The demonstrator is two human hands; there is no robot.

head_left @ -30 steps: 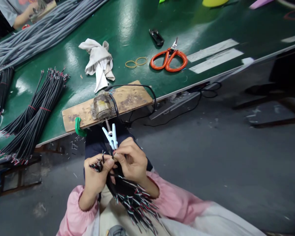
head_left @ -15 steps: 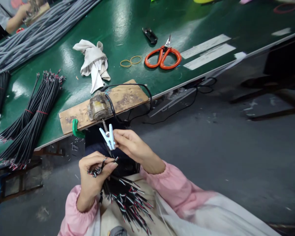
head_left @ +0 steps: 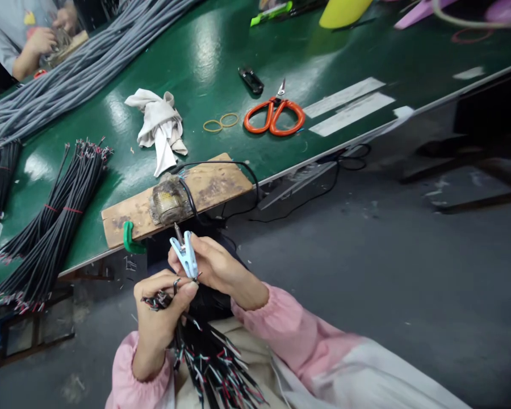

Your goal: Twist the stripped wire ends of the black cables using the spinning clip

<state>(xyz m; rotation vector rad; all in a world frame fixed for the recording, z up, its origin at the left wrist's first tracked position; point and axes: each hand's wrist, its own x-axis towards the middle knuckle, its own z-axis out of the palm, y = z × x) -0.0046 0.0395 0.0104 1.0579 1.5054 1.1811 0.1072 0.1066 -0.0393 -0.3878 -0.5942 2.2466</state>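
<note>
A bundle of thin black cables [head_left: 215, 360] with red and white wire ends hangs from my left hand [head_left: 159, 312]. That hand is closed, and one cable end pokes up between thumb and forefinger. My right hand [head_left: 215, 264] is closed around a light blue clothespin [head_left: 185, 255]. The clothespin's lower tip meets the cable end at my left fingertips. Its upper end is at the metal shaft [head_left: 177, 232] of a small motor [head_left: 168, 201]. The motor is mounted on a wooden board [head_left: 215, 184]; whether the clothespin is fixed to the shaft, I cannot tell.
A green clamp [head_left: 130, 237] grips the board at the table edge. Tied black cable bundles [head_left: 70, 218] lie left, long grey cables [head_left: 89, 68] behind. A white cloth [head_left: 159, 125], rubber bands [head_left: 220, 122], orange-handled scissors [head_left: 275, 116] and a co-worker's hand [head_left: 41, 41] are farther back.
The view has shifted, so the table sits lower. My hands have come closer together, and the cable end in my left hand is now at the clothespin's tip.
</note>
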